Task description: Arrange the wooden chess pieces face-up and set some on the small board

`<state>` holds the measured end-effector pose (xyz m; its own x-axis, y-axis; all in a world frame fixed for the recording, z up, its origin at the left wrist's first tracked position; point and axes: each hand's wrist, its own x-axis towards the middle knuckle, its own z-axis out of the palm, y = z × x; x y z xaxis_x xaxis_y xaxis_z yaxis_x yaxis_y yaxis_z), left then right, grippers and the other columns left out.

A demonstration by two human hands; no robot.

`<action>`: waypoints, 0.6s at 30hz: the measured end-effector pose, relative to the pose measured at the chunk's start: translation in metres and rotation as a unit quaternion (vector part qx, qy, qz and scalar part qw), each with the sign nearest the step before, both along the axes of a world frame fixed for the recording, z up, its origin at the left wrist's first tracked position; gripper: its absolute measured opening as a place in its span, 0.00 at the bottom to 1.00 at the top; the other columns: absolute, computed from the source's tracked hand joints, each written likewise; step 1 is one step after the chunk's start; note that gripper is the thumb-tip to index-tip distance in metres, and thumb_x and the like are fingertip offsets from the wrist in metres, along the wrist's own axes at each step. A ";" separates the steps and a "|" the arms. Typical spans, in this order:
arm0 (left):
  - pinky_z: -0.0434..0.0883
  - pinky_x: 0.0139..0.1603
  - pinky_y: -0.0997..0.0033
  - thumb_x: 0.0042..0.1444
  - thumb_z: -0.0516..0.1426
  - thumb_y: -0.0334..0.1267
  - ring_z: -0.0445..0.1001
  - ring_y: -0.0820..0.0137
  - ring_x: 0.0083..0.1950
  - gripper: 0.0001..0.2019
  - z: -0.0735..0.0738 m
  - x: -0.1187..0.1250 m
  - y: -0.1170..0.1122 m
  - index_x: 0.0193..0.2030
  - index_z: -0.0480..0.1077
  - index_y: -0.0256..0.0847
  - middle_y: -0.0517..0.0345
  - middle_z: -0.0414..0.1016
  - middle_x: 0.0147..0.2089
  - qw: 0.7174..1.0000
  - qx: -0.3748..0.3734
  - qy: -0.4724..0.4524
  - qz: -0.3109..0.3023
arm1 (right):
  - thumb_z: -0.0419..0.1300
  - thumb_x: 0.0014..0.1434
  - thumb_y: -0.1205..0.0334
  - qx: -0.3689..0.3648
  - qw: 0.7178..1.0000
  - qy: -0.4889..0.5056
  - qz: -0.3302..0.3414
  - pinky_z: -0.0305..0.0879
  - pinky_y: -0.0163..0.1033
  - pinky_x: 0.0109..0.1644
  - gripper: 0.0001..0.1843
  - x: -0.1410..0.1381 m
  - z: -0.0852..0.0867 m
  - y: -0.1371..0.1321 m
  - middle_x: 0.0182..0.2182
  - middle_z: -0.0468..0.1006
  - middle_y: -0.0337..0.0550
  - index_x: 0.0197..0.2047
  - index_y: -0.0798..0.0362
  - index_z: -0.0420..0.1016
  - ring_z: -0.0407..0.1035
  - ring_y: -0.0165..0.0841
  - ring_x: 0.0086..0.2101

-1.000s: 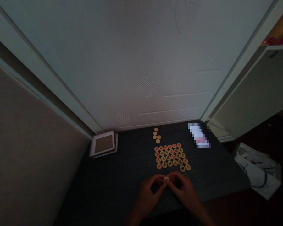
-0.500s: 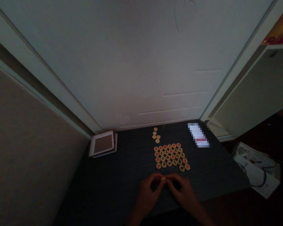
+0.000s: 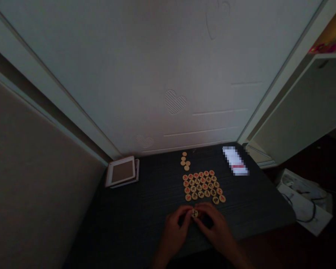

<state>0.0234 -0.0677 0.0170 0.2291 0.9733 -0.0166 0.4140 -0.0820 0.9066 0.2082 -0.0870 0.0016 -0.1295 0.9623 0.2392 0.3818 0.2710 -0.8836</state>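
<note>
Between the fingertips of my left hand [image 3: 177, 226] and my right hand [image 3: 214, 224] is a round Chinese chess piece [image 3: 195, 213], its dark character turned up toward me. Both hands pinch it just above the dark table, near the front edge. Beyond my fingers, rows of Chinese chess pieces [image 3: 199, 188] lie face up, some with red characters and some with dark ones. Farther back, several blank-side-up pieces [image 3: 186, 168] sit in a loose cluster.
Framed flat objects [image 3: 123, 171] are stacked at the table's [image 3: 145, 209] back left. A blurred white item [image 3: 235, 161] lies at the back right. Behind the table stands a white panel [image 3: 145, 74] with heart patterns. A white box [image 3: 308, 209] with cables sits lower right.
The chess piece in my fingers has turned from edge-on to showing its dark character. My right hand has shifted slightly around it; the rows of pieces are unchanged.
</note>
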 end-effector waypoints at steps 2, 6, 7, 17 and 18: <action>0.76 0.54 0.67 0.69 0.55 0.44 0.83 0.64 0.49 0.11 -0.001 0.000 -0.001 0.50 0.78 0.48 0.58 0.85 0.49 1.000 -0.001 0.001 -0.003 | 0.60 0.67 0.57 0.013 1.000 -0.003 0.000 0.76 0.43 0.53 0.12 -0.001 0.001 -0.001 0.50 0.81 0.48 0.52 0.45 0.79 0.77 0.40 0.48; 0.76 0.55 0.66 0.69 0.55 0.44 0.83 0.63 0.49 0.12 -0.001 -0.001 -0.002 0.50 0.79 0.49 0.57 0.86 0.49 1.000 0.003 0.010 -0.004 | 0.59 0.69 0.57 0.039 0.999 -0.017 0.012 0.76 0.45 0.55 0.12 -0.001 -0.002 -0.004 0.48 0.82 0.47 0.52 0.44 0.79 0.77 0.40 0.49; 0.76 0.54 0.66 0.69 0.55 0.44 0.83 0.63 0.49 0.12 0.000 -0.001 -0.002 0.50 0.79 0.49 0.57 0.86 0.48 1.000 0.003 0.011 -0.007 | 0.59 0.69 0.58 0.048 0.998 -0.026 0.015 0.76 0.45 0.55 0.12 0.001 -0.004 -0.005 0.48 0.82 0.46 0.53 0.44 0.79 0.77 0.40 0.49; 0.77 0.50 0.65 0.68 0.56 0.46 0.84 0.62 0.43 0.12 0.004 -0.001 -0.001 0.44 0.80 0.46 0.56 0.87 0.40 1.000 0.002 0.019 -0.018 | 0.61 0.67 0.61 0.115 0.965 -0.229 -0.051 0.68 0.57 0.59 0.14 0.052 -0.014 0.001 0.50 0.83 0.43 0.54 0.42 0.78 0.73 0.46 0.53; 0.76 0.50 0.66 0.68 0.56 0.46 0.84 0.63 0.43 0.12 0.004 0.000 -0.001 0.44 0.80 0.46 0.56 0.86 0.40 1.000 0.003 0.015 -0.019 | 0.61 0.67 0.61 0.115 0.962 -0.243 -0.053 0.67 0.57 0.59 0.14 0.055 -0.015 0.002 0.50 0.83 0.43 0.55 0.42 0.78 0.73 0.46 0.54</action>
